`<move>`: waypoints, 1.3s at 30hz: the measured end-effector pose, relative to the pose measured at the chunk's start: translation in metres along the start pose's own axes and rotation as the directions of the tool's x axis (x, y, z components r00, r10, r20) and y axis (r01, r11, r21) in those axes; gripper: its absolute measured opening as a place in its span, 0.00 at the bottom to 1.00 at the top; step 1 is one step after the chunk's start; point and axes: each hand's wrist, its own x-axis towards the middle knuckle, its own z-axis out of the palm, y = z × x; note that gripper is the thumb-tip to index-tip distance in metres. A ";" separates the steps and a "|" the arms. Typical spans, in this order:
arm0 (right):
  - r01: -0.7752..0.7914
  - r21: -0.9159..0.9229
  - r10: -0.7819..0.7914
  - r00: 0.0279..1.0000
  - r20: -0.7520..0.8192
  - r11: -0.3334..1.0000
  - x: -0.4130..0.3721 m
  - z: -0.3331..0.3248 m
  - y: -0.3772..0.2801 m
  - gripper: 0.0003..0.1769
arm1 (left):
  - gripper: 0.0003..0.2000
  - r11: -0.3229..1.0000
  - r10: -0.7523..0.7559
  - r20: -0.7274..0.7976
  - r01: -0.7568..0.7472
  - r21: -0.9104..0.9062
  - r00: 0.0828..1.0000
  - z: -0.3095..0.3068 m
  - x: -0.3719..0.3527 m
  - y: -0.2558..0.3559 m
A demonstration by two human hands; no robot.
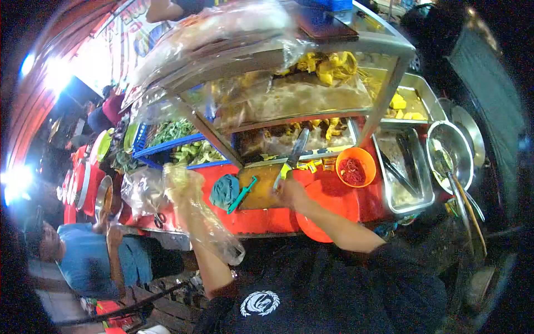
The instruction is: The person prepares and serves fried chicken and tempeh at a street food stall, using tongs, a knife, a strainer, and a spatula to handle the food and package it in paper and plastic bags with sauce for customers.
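Note:
My right hand (290,193) is wrapped around the handle of a knife (298,149), its blade pointing away over the food case. Under this hand lies a brown cutting board (261,188). My left hand (183,186) is draped in a clear plastic bag (225,245), which trails down along the forearm; plastic and blur hide its fingers. Between the hands are a bunched grey-green cloth (225,191) and a teal-handled tool (241,195), perhaps a peeler. Small yellow packets (312,165) sit beyond the board, beside an orange bowl (371,162) of something red.
A glass-sided case holds yellow pieces of food (334,67). Blue baskets (164,149) of greens stand left. To the right are a metal tray (403,206) with tongs and a metal pan (471,167). A person in blue (97,259) sits at left.

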 end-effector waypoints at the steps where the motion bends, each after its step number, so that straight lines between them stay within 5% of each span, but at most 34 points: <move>1: -0.141 -0.275 0.095 0.981 -0.172 0.951 0.022 0.013 0.030 0.32 | 0.12 0.991 -0.031 0.075 0.021 0.129 0.997 -0.001 0.010 -0.021; 2: -0.295 -0.293 0.303 0.953 -0.019 0.909 0.030 -0.010 0.016 0.34 | 0.11 0.963 -0.063 0.161 0.017 0.271 0.985 -0.003 0.019 -0.047; 3: -0.306 -0.292 0.311 0.950 -0.031 0.906 0.033 -0.007 0.019 0.34 | 0.11 0.908 -0.096 0.268 -0.026 0.418 0.959 -0.006 0.025 -0.081; 5: -0.253 -0.288 0.220 0.965 -0.142 0.924 0.039 0.005 0.031 0.33 | 0.11 0.560 -0.150 0.515 -0.357 0.748 0.844 0.042 0.013 -0.075; 7: -0.258 -0.255 0.219 0.961 -0.171 0.932 0.036 0.004 0.038 0.30 | 0.11 0.236 -0.219 0.681 -0.639 0.732 0.699 0.082 0.007 -0.081; 11: -0.494 -0.146 0.485 0.869 -0.095 0.857 0.020 -0.009 0.065 0.27 | 0.12 0.218 -0.330 0.751 -0.728 0.650 0.571 0.130 0.035 -0.133; 13: -0.534 0.241 0.585 0.760 -0.284 0.810 -0.025 -0.040 0.053 0.23 | 0.12 0.251 -0.359 0.780 -0.752 0.610 0.513 0.160 0.049 -0.157; 15: -0.443 0.787 0.623 0.776 0.096 0.429 -0.079 -0.067 0.065 0.15 | 0.12 0.291 -0.390 0.810 -0.776 0.560 0.438 0.194 0.052 -0.183; 19: -0.478 0.813 0.607 0.768 0.204 0.332 -0.176 -0.120 0.019 0.14 | 0.12 0.341 -0.463 0.834 -0.807 0.482 0.302 0.260 0.034 -0.239; 21: -0.436 0.727 0.541 0.834 0.107 0.530 -0.213 -0.112 0.031 0.15 | 0.13 0.332 -0.500 0.825 -0.821 0.465 0.265 0.283 0.021 -0.264; 27: -0.334 0.794 0.517 0.855 0.028 0.509 -0.257 -0.112 0.022 0.18 | 0.13 0.245 -0.556 0.779 -0.839 0.487 0.290 0.297 0.006 -0.289; 31: -0.224 0.958 0.554 0.828 0.090 0.179 -0.258 -0.125 0.014 0.21 | 0.14 0.200 -0.541 0.767 -0.833 0.515 0.344 0.265 0.029 -0.255; 35: -0.352 0.917 0.549 0.812 0.198 0.190 -0.252 -0.133 0.025 0.21 | 0.15 0.136 -0.564 0.721 -0.816 0.562 0.403 0.207 0.044 -0.185; 39: -0.383 0.848 0.450 0.871 0.198 0.367 -0.237 -0.107 0.060 0.18 | 0.15 -0.005 -0.639 0.602 -0.786 0.618 0.478 0.124 -0.013 -0.112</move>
